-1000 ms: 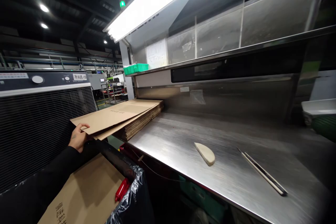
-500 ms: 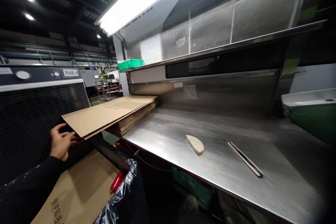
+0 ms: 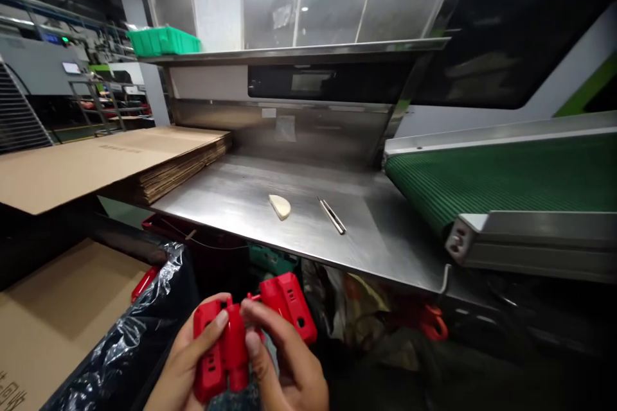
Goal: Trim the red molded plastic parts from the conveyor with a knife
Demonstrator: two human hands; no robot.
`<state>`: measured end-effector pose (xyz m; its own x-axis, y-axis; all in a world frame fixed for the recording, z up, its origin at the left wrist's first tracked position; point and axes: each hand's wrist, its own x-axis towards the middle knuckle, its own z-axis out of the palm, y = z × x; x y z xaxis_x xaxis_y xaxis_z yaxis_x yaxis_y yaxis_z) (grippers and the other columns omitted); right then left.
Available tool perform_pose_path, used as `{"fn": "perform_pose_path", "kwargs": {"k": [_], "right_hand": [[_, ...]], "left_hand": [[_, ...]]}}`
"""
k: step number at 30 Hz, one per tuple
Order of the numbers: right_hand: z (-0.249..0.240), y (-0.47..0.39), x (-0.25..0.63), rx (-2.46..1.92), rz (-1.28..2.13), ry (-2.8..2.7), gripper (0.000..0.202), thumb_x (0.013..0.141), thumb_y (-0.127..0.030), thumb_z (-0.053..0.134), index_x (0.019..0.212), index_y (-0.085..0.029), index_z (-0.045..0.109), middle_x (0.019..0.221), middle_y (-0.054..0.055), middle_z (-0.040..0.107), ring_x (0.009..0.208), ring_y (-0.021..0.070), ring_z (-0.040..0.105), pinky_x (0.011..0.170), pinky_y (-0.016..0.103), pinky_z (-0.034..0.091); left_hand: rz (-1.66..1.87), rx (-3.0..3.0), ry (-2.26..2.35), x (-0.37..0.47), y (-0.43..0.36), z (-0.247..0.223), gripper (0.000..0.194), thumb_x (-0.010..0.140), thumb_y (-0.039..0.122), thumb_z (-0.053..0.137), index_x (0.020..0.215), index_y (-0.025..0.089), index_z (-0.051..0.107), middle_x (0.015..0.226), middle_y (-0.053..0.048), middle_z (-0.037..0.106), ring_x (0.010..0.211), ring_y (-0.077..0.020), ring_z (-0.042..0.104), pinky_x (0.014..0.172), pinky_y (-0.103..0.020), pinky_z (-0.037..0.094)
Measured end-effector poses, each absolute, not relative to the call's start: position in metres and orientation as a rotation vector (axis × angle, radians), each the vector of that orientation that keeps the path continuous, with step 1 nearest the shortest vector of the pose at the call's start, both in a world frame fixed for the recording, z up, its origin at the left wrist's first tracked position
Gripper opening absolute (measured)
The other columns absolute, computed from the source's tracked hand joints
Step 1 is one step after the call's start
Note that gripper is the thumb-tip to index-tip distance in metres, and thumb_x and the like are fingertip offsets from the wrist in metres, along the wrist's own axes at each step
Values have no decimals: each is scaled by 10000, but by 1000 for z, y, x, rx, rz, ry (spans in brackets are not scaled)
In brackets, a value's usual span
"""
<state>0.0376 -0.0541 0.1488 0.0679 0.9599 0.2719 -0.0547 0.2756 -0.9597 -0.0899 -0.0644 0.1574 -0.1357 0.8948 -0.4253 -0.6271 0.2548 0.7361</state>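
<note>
Low in front of me, my left hand (image 3: 180, 359) is closed around a glossy red plastic housing (image 3: 211, 350) with a rounded barrel along its side, the thumb lying across its face. My right hand (image 3: 292, 359) is closed at the barrel's right side, thumb and forefinger bent close to it. A second red plastic housing (image 3: 289, 302), with small slots and a round hole, shows just beyond the right fingers. Thin red bits lie between the two housings; whether they join them is hidden by my fingers.
On the steel table (image 3: 216, 196) lie a cream half-round piece (image 3: 280, 207) and tweezers (image 3: 332, 216). Stacked flat cardboard (image 3: 110, 151) overhangs the left. A black-lined bin (image 3: 159, 308) stands lower left, a green conveyor belt (image 3: 506, 173) at right, a green tray (image 3: 164, 42) on the shelf.
My left hand has left the cardboard stack's corner and come to the lower middle. My right hand has come into view, and red housings are now in my hands. The view has swung right.
</note>
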Motion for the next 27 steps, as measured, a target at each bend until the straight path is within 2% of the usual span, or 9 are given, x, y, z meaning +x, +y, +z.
{"fn": "perform_pose_path", "kwargs": {"k": [2,4,6,8,9,11,14,18,27], "right_hand": [[146,-44,71,-971,1091,-1134,455,808,-369,686,1244,-314,569,1399,6,512,1288,214,464,1087,325,370],[146,-32,107,-1018,1180,-1012,645,816,-373,684,1382,-348,378,1530,-29,316,1392,158,298,1148,297,254],[153,-24,137,-1033,1352,-982,704,802,-365,703,1403,-307,339,1490,39,388,1329,177,408,1088,330,355],[164,-21,155,-983,1560,-1017,619,775,-369,725,1312,-177,484,1263,152,603,1062,240,631,859,369,525],[171,-21,161,-953,1634,-1028,558,760,-365,736,1232,-127,556,1127,171,668,920,243,679,761,364,548],[183,-22,165,-910,1687,-1024,481,757,-351,737,1147,-100,608,996,158,702,800,221,694,707,348,549],[195,-27,166,-893,1671,-1003,463,763,-337,735,1143,-104,609,974,135,701,811,196,692,750,336,545],[200,-33,163,-917,1673,-994,425,771,-320,733,1109,-88,620,926,124,700,779,176,687,716,300,541],[204,-35,142,-939,1657,-973,322,826,-279,677,1105,-130,617,983,106,704,775,157,673,722,284,525]], "left_hand": [[1286,387,1028,-85,-47,162,358,741,251,750,1071,227,612,1042,-116,719,1032,-316,661,846,-417,554],[1188,483,980,-82,-31,168,339,758,259,737,1059,188,599,1007,-148,722,951,-347,686,780,-470,566],[1105,585,926,-76,-18,176,339,765,255,732,1060,172,590,986,-158,725,910,-360,694,746,-486,566],[1028,648,866,-69,-7,185,320,770,235,727,1051,158,595,981,-164,728,917,-358,693,766,-474,560],[991,658,830,-65,-2,188,309,778,220,718,1055,150,601,996,-169,726,935,-353,690,791,-464,554],[915,619,720,-60,4,193,328,812,201,677,1126,154,598,1068,-172,713,1006,-339,669,859,-453,531],[778,529,536,-59,9,192,503,865,176,597,1348,237,468,1173,-150,679,1126,-330,611,942,-501,479],[720,564,579,-66,12,189,670,857,159,605,1455,238,312,1182,-191,663,1113,-401,603,905,-622,460],[777,556,552,-79,16,190,525,859,235,615,1357,161,464,1155,-217,662,1067,-426,622,847,-608,501]]}}
